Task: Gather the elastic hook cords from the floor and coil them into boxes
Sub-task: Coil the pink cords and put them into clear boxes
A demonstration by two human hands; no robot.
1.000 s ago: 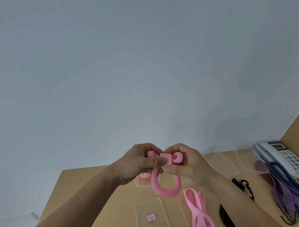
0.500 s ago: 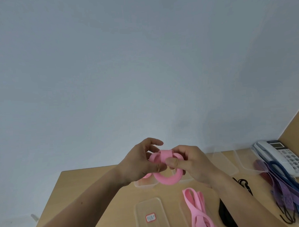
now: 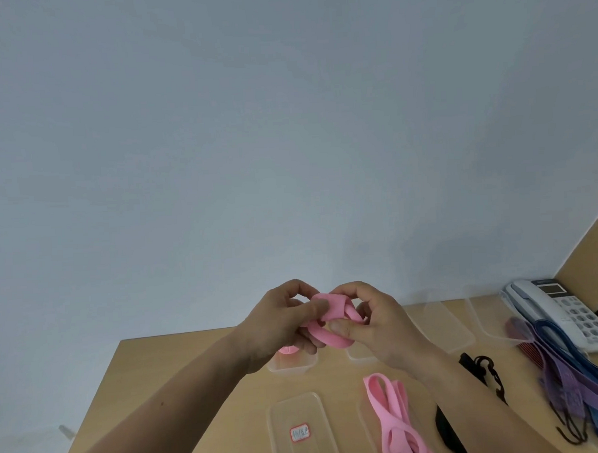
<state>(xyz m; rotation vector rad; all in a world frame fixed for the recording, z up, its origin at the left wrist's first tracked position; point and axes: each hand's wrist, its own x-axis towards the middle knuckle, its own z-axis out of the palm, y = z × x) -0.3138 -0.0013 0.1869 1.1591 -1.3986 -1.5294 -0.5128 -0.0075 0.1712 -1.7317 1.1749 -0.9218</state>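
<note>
Low center of frame: left hand (image 3: 278, 325) and right hand (image 3: 375, 320) both pinch 1 coiled pink cord (image 3: 331, 322) above the table (image 3: 153, 376). More pink cords (image 3: 393, 417) lie lower right, clear box (image 3: 290, 363) behind.

- Two hands are seen: left hand (image 3: 281, 324), right hand (image 3: 373, 322).
- One coiled pink cord (image 3: 329, 331) is held between them.
- Loose pink cords (image 3: 391, 410) below the right hand cannot be counted.
- Two clear boxes are seen behind the hands: left box (image 3: 290, 366), right box (image 3: 357, 355).
- At least three clear lids are counted: labelled lid (image 3: 296, 428) below the hands, near lid (image 3: 446, 326) and far lid (image 3: 486, 317) right of them.
- One telephone (image 3: 568, 310) is seen far right.
- Purple and blue cords (image 3: 564, 375) beside it cannot be counted.
</note>
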